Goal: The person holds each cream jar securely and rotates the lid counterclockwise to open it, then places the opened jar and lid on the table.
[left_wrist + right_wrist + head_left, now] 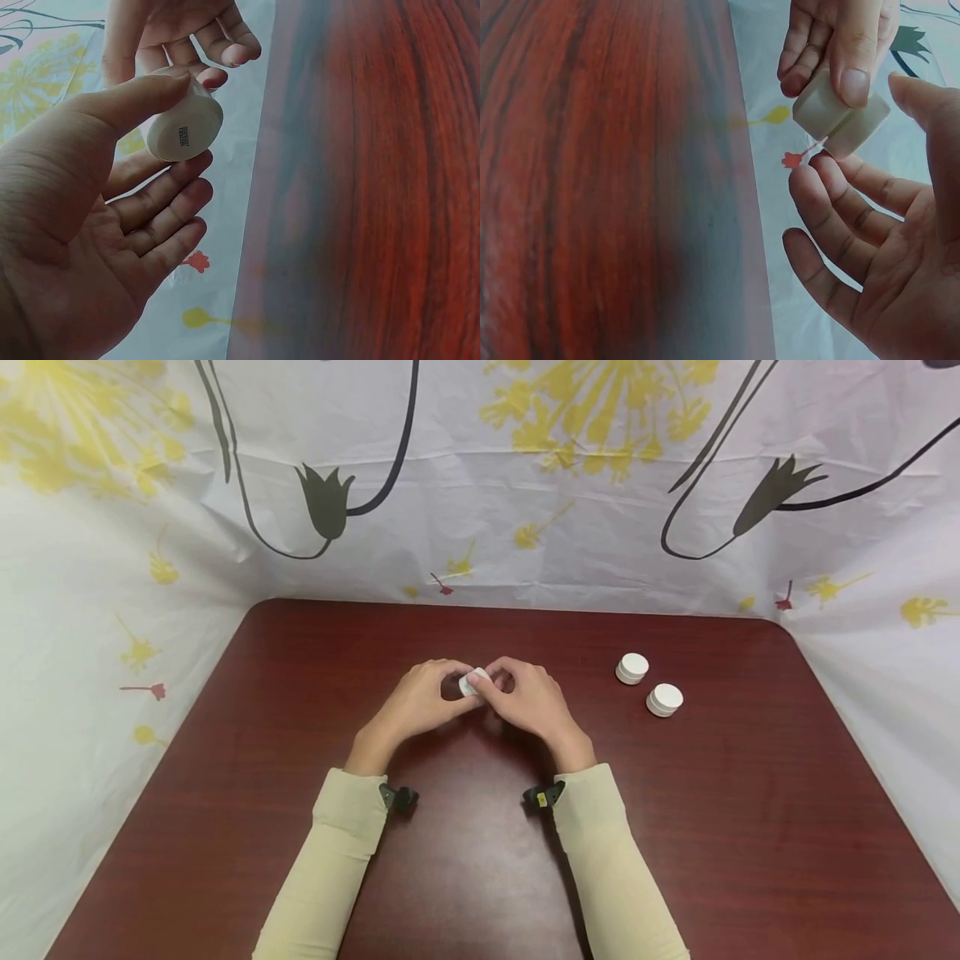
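Observation:
Above the middle of the table, my left hand (425, 697) pinches a small white round jar (473, 682) between its thumb and fingers. The flat end facing the left wrist camera carries a small dark print. From the side, in the right wrist view, a groove runs around the jar (840, 116). My right hand (530, 697) is close around the jar's other end. Its fingers (829, 210) are spread and loosely bent, with fingertips at the jar's edge. In the right wrist view the right thumb stands slightly off the jar, though from above it overlaps it.
Two more white round jars stand to the right, one (632, 668) farther back and one (664, 700) nearer. The dark red wooden table (735, 827) has rounded back corners. A white sheet (480, 560) with printed flowers hangs behind and at both sides.

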The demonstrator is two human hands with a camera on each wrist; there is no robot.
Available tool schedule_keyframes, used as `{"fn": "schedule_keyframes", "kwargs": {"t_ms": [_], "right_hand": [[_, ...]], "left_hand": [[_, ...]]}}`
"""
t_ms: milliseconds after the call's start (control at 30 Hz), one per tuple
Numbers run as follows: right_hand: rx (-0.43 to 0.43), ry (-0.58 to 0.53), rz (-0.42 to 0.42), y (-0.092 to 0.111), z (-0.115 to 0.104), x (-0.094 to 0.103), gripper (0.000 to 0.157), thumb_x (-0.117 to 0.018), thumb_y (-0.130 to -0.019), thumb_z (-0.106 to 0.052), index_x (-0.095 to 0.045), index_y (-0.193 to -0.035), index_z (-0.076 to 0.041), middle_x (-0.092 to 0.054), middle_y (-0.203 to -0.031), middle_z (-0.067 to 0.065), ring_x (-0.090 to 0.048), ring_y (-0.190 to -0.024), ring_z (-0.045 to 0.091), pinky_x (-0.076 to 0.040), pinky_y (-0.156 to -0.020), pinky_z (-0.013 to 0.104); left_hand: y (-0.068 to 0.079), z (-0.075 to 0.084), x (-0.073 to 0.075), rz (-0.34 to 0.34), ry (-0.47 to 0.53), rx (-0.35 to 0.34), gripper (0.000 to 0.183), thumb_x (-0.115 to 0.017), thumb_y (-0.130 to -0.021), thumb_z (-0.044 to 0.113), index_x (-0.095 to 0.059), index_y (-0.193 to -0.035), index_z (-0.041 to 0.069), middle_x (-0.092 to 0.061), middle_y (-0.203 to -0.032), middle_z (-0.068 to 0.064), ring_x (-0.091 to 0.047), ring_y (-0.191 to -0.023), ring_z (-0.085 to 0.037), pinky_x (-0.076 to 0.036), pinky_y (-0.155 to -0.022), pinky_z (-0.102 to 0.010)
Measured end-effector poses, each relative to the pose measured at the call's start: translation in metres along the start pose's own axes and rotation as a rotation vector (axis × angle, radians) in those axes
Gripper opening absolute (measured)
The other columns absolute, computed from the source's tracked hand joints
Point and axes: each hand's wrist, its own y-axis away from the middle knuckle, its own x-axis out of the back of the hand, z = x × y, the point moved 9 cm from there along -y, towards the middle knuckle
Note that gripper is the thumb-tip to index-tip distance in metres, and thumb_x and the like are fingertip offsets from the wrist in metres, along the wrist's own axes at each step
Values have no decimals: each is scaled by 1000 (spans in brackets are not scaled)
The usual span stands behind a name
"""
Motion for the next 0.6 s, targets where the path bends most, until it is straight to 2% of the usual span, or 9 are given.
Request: {"fn": "schedule_keyframes", "kwargs": {"t_ms": [267,467,600], "right_hand": [[30,-9,-11,0,-4,-2,34,-69,-99,-51,-74,-114,-20,-71,-88,-3,-65,-78,15,-49,-71,34],[53,-39,-17,0,-7,-1,33,-70,-99,-46,-73,-119,-20,-72,-91,-3,-67,-81,14,-51,-73,34],[56,-52,-13,0,-7,-1,32,-72,-98,-44,-73,-118,-19,-74,-93,-3,-69,-83,13,-53,-76,35]], "left_hand": [[1,-4,-2,-31,4,25,57,-77,-94,45,-68,-140,13,-72,-138,-6,-66,-127,-26,-52,-109,-46],[1,-4,-1,-30,-18,17,49,-77,-94,39,-71,-133,10,-74,-130,-9,-68,-120,-30,-54,-102,-47],[1,-7,2,-11,-19,20,47,-77,-93,35,-71,-133,11,-74,-130,-9,-68,-119,-30,-53,-103,-47]]}}
